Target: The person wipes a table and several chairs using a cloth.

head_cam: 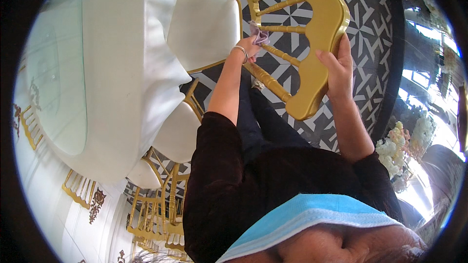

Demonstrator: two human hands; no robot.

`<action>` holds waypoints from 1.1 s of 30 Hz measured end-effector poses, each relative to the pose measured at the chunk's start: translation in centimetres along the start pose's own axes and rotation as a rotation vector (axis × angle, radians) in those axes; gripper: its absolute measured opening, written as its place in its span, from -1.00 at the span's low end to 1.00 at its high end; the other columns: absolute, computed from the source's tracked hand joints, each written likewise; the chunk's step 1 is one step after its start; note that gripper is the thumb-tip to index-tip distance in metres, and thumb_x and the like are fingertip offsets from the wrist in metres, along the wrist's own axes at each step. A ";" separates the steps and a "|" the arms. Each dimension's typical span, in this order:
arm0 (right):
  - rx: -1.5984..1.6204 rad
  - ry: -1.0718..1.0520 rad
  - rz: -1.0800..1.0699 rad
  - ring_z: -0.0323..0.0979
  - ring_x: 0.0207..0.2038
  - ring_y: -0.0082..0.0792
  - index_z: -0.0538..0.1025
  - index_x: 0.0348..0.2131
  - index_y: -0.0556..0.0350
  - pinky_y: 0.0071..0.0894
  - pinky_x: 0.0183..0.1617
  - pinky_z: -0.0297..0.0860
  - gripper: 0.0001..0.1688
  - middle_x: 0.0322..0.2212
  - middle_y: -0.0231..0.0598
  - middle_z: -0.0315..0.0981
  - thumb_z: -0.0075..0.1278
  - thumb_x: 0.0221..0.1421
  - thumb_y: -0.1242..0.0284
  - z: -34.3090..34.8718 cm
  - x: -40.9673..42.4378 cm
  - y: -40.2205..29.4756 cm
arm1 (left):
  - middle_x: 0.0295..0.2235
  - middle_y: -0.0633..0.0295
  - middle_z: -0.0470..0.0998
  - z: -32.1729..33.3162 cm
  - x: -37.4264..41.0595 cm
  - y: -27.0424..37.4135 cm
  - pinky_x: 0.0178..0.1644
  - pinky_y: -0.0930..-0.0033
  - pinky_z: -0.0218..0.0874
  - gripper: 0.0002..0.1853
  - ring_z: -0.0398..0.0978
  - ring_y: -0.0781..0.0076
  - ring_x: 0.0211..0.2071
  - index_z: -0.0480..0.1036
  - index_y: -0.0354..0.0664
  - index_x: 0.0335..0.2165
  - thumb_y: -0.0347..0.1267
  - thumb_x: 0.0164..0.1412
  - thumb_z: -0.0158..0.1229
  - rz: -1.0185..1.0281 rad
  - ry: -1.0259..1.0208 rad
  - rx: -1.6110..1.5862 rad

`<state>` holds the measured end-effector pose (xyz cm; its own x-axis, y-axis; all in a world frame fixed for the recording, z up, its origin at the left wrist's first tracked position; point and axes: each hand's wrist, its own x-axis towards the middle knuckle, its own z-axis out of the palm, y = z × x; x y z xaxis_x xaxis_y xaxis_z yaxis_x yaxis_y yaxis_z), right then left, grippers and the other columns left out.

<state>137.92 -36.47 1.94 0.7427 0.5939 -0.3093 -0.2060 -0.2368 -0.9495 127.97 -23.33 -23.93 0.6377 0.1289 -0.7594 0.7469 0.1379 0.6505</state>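
Note:
A gold chair point(321, 33) with a turned-spindle backrest and a white seat pad point(206, 29) stands before me. My right hand point(340, 67) grips the side of its wide top rail, the thumb on the near face. My left hand point(252, 47), with a bracelet at the wrist, holds a mauve cloth point(259, 35) against the lower part of the backrest, near the base of the spindles. Part of the left fingers is hidden behind the cloth and the frame.
A table with a white tablecloth point(117, 62) and a glass top point(69, 80) runs along the left. More gold chairs point(150, 208) stand at lower left. Pale flowers point(391, 149) are at the right, beside the black-and-white patterned floor point(362, 44).

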 end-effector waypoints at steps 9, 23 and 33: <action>-0.013 -0.008 -0.002 0.33 -0.29 -0.55 0.19 0.03 0.10 -0.54 -0.24 0.30 -0.40 -0.28 -0.34 0.32 -0.12 -0.07 0.61 -0.1 0.2 0.4 | -0.58 0.28 0.43 1.7 -9.8 5.3 -0.67 0.58 0.16 -0.44 0.36 0.56 -0.72 0.27 -0.13 0.03 -0.49 -0.05 -0.03 0.377 -0.299 -0.423; -0.048 -0.030 -0.015 0.35 -0.32 -0.53 0.20 0.01 0.11 -0.52 -0.27 0.35 -0.43 -0.29 -0.30 0.32 -0.13 -0.07 0.58 -0.6 0.0 0.5 | -0.22 0.02 0.49 1.0 -5.0 -8.3 -0.09 0.31 0.24 -0.51 0.47 0.19 -0.20 0.23 0.00 0.02 -0.28 0.06 -0.01 0.100 0.339 -0.063; 0.065 -0.042 0.046 0.36 -0.27 -0.44 0.19 0.03 0.11 -0.39 -0.19 0.38 -0.45 -0.25 -0.23 0.32 -0.15 -0.01 0.50 0.0 -0.2 0.0 | -0.46 0.13 0.44 6.4 -6.9 -8.4 -0.51 0.47 0.27 -0.49 0.39 0.49 -0.57 0.24 -0.23 0.03 -0.53 0.03 0.01 0.147 0.281 -0.310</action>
<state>137.78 -36.54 1.96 0.7042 0.6160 -0.3530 -0.2812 -0.2146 -0.9353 118.52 -31.66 -24.15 0.6250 0.4254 -0.6545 0.5329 0.3802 0.7560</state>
